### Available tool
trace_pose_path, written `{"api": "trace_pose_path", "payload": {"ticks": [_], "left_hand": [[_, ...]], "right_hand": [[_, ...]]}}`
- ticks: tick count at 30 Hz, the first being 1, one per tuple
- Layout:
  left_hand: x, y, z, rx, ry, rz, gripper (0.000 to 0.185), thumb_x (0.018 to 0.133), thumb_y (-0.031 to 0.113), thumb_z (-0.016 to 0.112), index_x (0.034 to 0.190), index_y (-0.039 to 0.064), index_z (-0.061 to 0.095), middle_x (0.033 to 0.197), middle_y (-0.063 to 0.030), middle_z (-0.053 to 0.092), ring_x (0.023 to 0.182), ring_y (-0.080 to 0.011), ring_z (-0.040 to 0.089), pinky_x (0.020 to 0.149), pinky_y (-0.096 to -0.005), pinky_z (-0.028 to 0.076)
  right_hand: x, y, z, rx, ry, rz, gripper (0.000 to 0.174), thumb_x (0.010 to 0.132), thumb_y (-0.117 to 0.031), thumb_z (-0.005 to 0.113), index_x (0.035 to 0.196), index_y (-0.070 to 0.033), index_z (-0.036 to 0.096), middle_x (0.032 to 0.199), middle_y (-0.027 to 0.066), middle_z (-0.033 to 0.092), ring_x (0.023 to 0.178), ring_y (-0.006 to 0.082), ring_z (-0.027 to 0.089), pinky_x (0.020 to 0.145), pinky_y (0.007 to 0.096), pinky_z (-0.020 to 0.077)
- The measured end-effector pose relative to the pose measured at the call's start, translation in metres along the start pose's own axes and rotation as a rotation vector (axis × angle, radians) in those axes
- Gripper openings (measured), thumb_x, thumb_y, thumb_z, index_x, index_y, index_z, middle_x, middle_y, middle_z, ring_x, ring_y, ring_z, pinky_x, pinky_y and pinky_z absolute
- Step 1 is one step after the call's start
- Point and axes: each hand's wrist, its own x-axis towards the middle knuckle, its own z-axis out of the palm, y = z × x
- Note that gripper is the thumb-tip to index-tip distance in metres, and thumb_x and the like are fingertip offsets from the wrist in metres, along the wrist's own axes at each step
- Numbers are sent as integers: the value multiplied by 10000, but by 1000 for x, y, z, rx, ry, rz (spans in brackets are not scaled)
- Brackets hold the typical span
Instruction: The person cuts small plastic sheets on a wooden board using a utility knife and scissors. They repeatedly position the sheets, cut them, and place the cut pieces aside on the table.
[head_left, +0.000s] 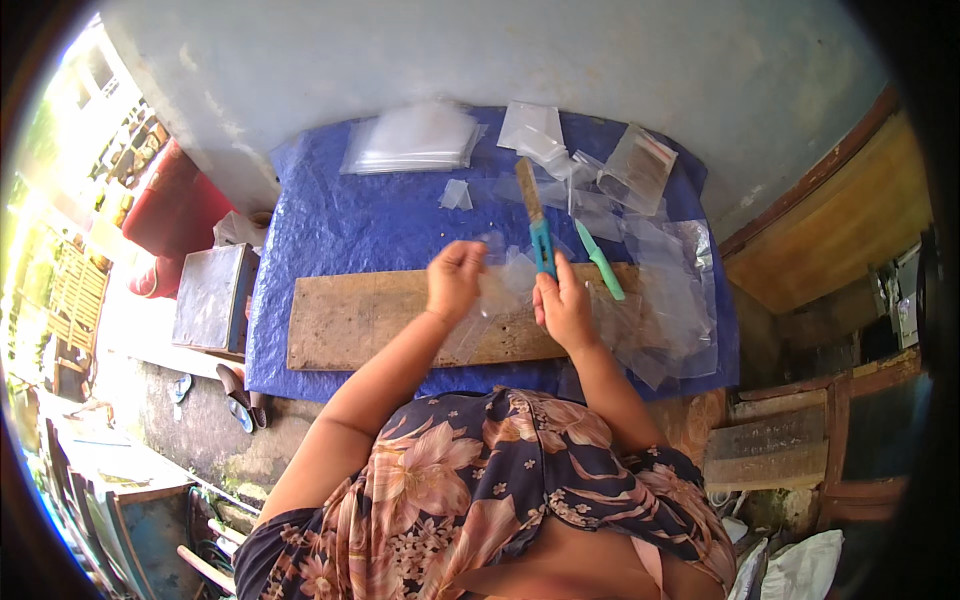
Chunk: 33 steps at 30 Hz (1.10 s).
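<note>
My right hand (564, 306) grips the blue handle of a knife (531, 196). Its broad, rust-brown blade points away from me, above the blue tarpaulin. Over the wooden plank (360, 315), my left hand (454, 281) has its fingers curled together. Thin clear plastic pieces (504, 292) lie or hang close by its fingertips, and blur hides whether it pinches one. To the right of the knife, a small mint-green knife (600, 259) lies with its handle end over the plank. Clear plastic sheets (667, 289) spread over the plank's right end and the tarpaulin.
A blue tarpaulin (360, 217) covers the work surface, against a grey wall (480, 52). At the back lie a stack of clear plastic sheets (412, 139) and loose plastic bags (637, 169). A grey box (214, 296) and a red chair (172, 202) stand at the left.
</note>
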Motion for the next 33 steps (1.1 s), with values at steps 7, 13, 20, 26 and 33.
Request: {"api": "trace_pose_path", "payload": {"ticks": [7, 13, 20, 26, 33], "left_hand": [[112, -44, -93, 759, -34, -46, 333, 764, 313, 648, 995, 73, 657, 839, -123, 665, 761, -258, 644, 694, -352, 500], [151, -33, -72, 1385, 239, 160, 503, 737, 429, 630, 1117, 100, 597, 1102, -127, 590, 1066, -279, 551, 869, -402, 436], [189, -44, -14, 1363, -75, -72, 475, 743, 402, 662, 1097, 95, 587, 1146, -125, 570, 1088, -296, 544, 879, -417, 451], [208, -46, -27, 983, -87, -5, 297, 752, 195, 640, 992, 29, 581, 828, -109, 670, 816, -276, 654, 706, -366, 511], [107, 21, 18, 32, -429, -99, 246, 824, 151, 660, 962, 30, 498, 810, -33, 595, 736, -118, 619, 610, -233, 505]], "right_hand": [[-12, 33, -27, -234, 113, 141, 400, 908, -155, 493, 1279, -34, 406, 635, 50, 566, 457, 139, 545, 439, 284, 437], [-30, 71, -16, -369, 228, 75, 369, 886, -154, 534, 1213, -3, 453, 707, 122, 615, 576, 243, 613, 524, 357, 468], [-28, 71, -11, -102, 331, 3, 361, 893, -72, 511, 1225, 7, 396, 735, 44, 560, 571, 91, 534, 513, 256, 445], [-10, 40, -24, -213, 351, 18, 254, 860, -78, 576, 1087, -11, 485, 706, 13, 523, 561, 73, 486, 503, 233, 410], [90, 5, 5, 67, 281, -64, 318, 750, -156, 732, 979, -34, 550, 730, -5, 557, 561, 60, 489, 487, 208, 393]]}}
